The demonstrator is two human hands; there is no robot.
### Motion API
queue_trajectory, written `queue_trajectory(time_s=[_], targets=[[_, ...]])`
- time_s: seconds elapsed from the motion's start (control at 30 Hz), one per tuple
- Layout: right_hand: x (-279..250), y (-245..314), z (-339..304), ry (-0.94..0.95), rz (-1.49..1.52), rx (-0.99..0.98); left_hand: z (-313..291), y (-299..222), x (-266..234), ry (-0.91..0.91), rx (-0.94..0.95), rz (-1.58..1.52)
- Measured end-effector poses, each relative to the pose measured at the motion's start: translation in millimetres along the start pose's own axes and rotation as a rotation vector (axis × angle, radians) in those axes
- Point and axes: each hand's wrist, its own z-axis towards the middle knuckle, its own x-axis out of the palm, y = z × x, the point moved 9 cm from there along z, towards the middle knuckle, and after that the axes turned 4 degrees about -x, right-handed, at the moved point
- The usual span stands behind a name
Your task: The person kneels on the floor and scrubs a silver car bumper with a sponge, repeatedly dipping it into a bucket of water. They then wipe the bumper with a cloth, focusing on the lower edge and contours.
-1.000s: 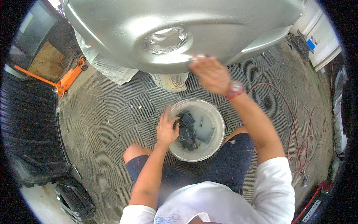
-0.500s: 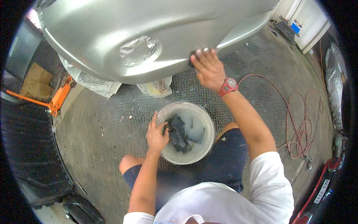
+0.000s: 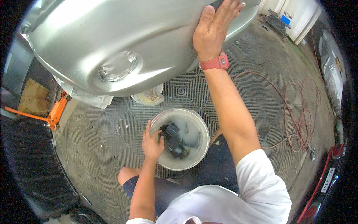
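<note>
My right hand (image 3: 213,28), with a red watch (image 3: 214,62) on the wrist, lies flat with its palm and spread fingers on the upper edge of a curved silver car body panel (image 3: 112,41). It holds nothing. My left hand (image 3: 152,142) reaches over the left rim of a white bucket (image 3: 194,123) that stands on the floor between my knees. The fingers touch dark blocks and sheets (image 3: 174,140) lying in cloudy water. Whether they grip one is not visible.
The floor is a grey grid mat (image 3: 100,142). A red hose (image 3: 294,127) lies coiled at the right. Crumpled paper and a bag (image 3: 149,96) sit under the panel. An orange jack handle (image 3: 48,115) is at the left, and a black car part (image 3: 26,164) at the lower left.
My right hand has slid up along the silver panel toward its upper edge. My left hand stays at the bucket among the dark pieces.
</note>
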Motion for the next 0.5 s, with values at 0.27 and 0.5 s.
queue_trajectory(time_s=[0.27,0.5], targets=[[48,73,-139,0.436,-0.073,-0.504,-8,3,3,-0.046,0.047,0.027],[36,42,-96,0.604,-0.236,-0.895,-3,3,0,-0.035,0.032,0.006]])
